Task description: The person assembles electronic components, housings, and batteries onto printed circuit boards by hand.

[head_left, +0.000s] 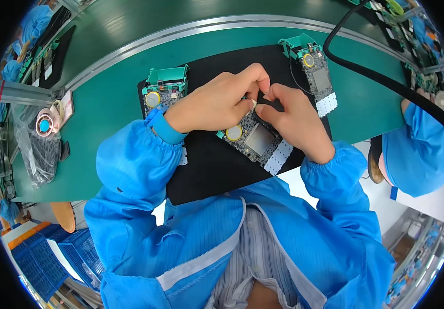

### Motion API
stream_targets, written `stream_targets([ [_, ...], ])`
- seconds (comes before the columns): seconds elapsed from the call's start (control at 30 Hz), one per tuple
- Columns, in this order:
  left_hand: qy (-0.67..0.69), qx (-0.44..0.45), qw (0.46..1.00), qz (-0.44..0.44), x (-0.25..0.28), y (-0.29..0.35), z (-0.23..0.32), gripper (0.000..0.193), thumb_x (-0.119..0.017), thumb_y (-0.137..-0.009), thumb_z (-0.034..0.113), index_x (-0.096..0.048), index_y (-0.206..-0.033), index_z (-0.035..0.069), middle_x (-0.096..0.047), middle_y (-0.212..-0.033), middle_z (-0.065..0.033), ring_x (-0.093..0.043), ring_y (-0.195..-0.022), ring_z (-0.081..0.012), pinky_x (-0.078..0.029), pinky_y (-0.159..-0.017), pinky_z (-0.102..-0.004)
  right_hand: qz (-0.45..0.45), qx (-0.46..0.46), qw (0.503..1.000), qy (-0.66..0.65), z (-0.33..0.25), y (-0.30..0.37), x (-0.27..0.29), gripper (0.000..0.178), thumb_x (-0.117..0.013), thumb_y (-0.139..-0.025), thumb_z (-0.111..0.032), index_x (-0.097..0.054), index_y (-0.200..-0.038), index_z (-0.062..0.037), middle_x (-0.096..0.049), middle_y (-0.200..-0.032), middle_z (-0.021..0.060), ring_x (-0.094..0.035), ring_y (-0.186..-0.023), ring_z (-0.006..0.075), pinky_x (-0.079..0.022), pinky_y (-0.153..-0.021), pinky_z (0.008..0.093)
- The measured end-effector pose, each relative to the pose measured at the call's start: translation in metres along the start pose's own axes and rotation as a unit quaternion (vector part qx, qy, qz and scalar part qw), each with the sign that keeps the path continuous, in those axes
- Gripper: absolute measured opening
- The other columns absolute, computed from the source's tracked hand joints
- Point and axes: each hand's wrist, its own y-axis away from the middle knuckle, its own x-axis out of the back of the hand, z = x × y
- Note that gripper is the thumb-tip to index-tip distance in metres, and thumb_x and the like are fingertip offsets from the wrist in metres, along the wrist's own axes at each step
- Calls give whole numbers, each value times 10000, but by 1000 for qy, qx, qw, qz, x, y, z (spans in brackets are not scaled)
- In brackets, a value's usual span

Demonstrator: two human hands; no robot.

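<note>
A circuit board point(259, 140) with a round yellow-rimmed coin cell point(234, 133), a square metal shield and a white perforated end strip lies slanted on a black mat point(206, 170). Above its far end my left hand point(217, 100), with a blue wrist band point(166, 129), is closed, thumb and forefinger bent together. My right hand point(295, 117) is closed too, its fingertips meeting the left thumb over the board. A tiny pale bit shows where the fingertips meet; what it is, I cannot make out. The fingers hide the board's far part.
Another board with a green plastic housing point(166, 77) lies partly under my left arm. A similar board point(316, 72) is at the far right of the mat. A black cable point(386, 77) arcs across the right. A tape roll point(44, 124) and clear plastic bag point(39, 162) lie left; a co-worker's blue sleeve point(420, 149) is right.
</note>
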Motion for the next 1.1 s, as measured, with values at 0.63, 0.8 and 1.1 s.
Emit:
stream_targets([
  [0.63,240,104,840,476,-34,131,31,551,-481,-898,-28,-282,-1411,-40,-416,-1376,-170,-426,-1270,-238,-345,-1057,-338,64,111,947,-294,-13,11,-53,191,-674,-853,-154,-620,-940,7,-636,-752,55,-566,-697,92,-456,-619,265],
  [0.8,-198,204,890,356,-63,166,67,1042,-814,-639,219,-195,-1431,-56,-132,-1491,-321,-175,-1385,-460,-182,-1108,-520,248,164,931,-211,-13,42,2,184,-648,-871,-109,-591,-1010,-4,-591,-1237,162,-568,-1134,244,-460,-913,325],
  [1.1,-314,188,894,259,-60,211,89,1334,-898,-406,411,-188,-1440,-46,-119,-1474,-357,-193,-1362,-505,-247,-1025,-627,261,-15,930,-260,30,51,23,163,-672,-849,-88,-643,-970,18,-631,-870,9,-525,-735,75,-426,-679,216],
])
